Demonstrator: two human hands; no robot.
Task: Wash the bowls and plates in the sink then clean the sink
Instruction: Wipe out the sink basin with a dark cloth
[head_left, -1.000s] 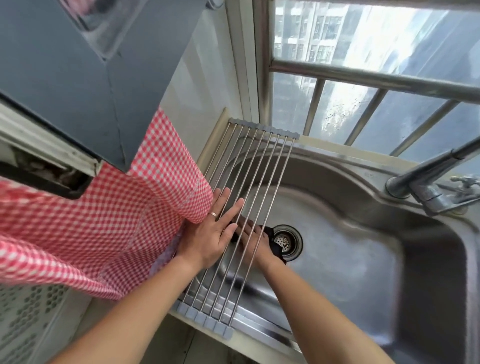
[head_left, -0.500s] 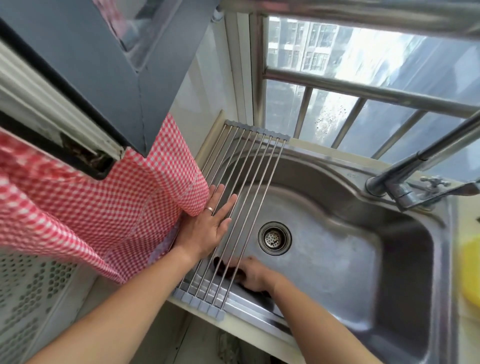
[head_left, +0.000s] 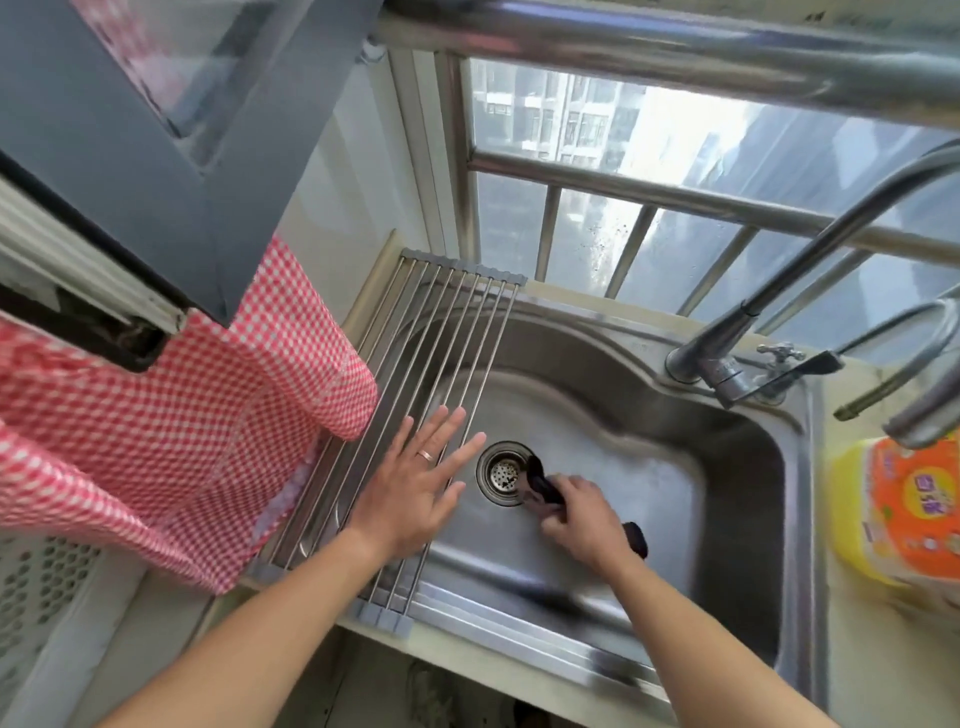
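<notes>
At frame centre, the right hand (head_left: 576, 514) grips a dark, soft scrubbing cloth (head_left: 543, 488) beside the round metal drain strainer (head_left: 503, 473) of the stainless steel sink (head_left: 675, 467). The left hand (head_left: 415, 483) rests flat, fingers straight, on the steel roll-up rack (head_left: 447, 332). The cloth looks limp and probably wet; bunch it firmly.

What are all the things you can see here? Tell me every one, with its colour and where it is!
sink: one, shiny steel, in the middle, no dishes in it
drain strainer: one, steel, in the sink floor
drying rack: one, steel rods with grey ends, lying across the sink's left side
dark scrubber: one, black, beside the drain
tap: one, steel, behind the sink on the right
checked cloth: one, red and white, hanging at the left
yellow bottle: one, yellow with an orange label, on the counter at the right
window bars: several, steel, behind the sink
left hand: flat on the rack, fingers spread, wearing a ring
right hand: gripping the scrubber in the sink
</notes>
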